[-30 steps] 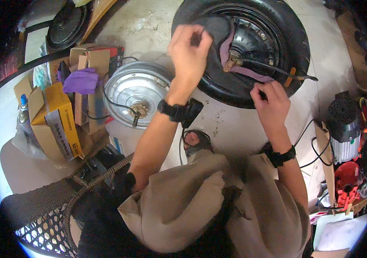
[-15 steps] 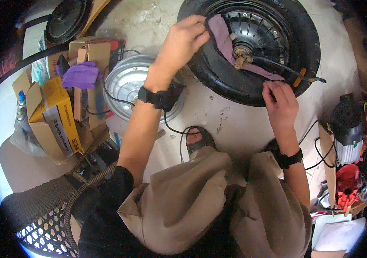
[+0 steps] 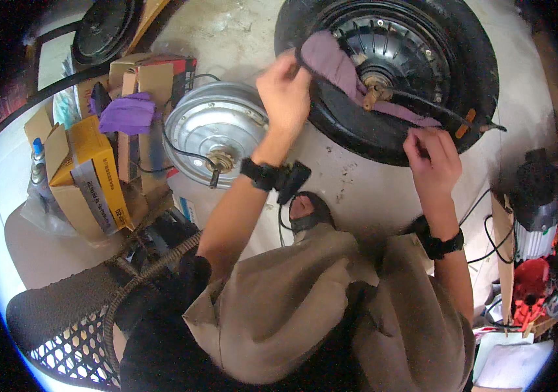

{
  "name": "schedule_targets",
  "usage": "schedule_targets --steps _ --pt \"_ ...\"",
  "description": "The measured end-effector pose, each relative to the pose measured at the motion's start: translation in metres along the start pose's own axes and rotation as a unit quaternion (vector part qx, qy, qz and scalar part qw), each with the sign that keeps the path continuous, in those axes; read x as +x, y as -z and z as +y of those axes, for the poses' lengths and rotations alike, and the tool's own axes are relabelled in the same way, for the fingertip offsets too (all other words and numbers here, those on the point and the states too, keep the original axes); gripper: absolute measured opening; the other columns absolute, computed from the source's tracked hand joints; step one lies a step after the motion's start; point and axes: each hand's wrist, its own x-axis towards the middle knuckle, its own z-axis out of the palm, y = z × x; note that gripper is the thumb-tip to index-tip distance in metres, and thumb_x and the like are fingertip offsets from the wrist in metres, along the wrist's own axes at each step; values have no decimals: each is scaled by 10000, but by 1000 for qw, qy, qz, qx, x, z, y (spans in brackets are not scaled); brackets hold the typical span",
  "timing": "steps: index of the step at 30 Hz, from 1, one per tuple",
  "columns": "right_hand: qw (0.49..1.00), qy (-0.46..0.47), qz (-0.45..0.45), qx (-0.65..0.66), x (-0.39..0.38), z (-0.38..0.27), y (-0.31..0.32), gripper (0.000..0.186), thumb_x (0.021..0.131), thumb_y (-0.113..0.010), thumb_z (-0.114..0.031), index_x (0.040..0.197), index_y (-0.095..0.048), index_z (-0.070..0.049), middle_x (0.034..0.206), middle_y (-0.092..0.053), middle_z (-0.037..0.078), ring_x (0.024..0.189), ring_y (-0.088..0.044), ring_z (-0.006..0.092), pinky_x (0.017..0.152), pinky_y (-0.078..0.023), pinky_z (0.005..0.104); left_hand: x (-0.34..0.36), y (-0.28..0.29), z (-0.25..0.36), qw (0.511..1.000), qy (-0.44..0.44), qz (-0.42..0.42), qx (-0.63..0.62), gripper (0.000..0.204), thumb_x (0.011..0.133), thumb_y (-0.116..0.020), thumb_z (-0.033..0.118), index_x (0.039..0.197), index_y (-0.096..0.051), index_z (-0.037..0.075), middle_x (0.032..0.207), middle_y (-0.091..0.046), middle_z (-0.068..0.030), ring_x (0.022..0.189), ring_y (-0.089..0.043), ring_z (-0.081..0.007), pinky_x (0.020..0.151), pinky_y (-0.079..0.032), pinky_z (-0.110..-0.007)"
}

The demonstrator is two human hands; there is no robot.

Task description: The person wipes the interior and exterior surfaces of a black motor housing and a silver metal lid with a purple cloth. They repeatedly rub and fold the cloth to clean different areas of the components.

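Note:
A pinkish-purple cloth (image 3: 328,60) is stretched over a wheel with a black tyre (image 3: 350,136) and a black hub (image 3: 399,55) lying on the floor at the far right. My left hand (image 3: 286,91) pinches the cloth's wide end, lifted at the tyre's left side. At the near rim my right hand (image 3: 435,160) holds the other end between thumb and fingers. Between the hands, the cloth passes beside the brass-coloured axle (image 3: 371,97), on its near side. From the axle a black cable (image 3: 426,108) runs right across the tyre.
Left of the wheel lies a silver hub motor (image 3: 191,140) with a cable. Farther left are a yellow cardboard box (image 3: 96,173) and a purple cloth (image 3: 128,112). A woven chair (image 3: 57,294) is near left; a finned motor (image 3: 535,242) stands at the right.
My left hand has drawn the cloth's end left and slightly nearer, showing more cloth. My right hand keeps its end at the rim. The whole view has shifted slightly.

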Motion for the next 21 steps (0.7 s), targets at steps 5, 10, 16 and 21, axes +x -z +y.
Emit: schedule_targets --steps 5,10,16,21 --pt "999 15 21 -21 4 -2 0 216 678 -773 0 848 -666 -80 855 -632 64 768 -645 239 661 -539 327 -44 -13 -12 970 74 107 -204 127 904 -652 79 998 -606 7 901 -640 -9 786 -584 -85 699 -483 -236" --pt "999 23 21 4 4 0 -2 221 669 -760 29 844 -663 -63 855 -627 69 781 -646 241 670 -537 316 -11 -17 26 983 -6 102 -150 207 860 -630 0 1061 -591 -30 954 -654 -75 866 -613 -143 792 -496 -276" --pt "1000 22 13 15 6 -3 -2 217 679 -747 26 857 -649 -52 862 -631 73 787 -645 239 671 -538 322 42 -4 36 981 -149 -94 81 168 795 -677 36 947 -714 -25 947 -704 -187 821 -707 -295 736 -558 -338" --pt "999 36 -10 17 11 -7 6 216 680 -751 12 857 -645 -55 859 -624 67 767 -634 237 659 -536 333 70 7 59 933 -213 -172 234 191 799 -705 135 939 -721 7 728 -694 -138 647 -675 -213 658 -523 -288"
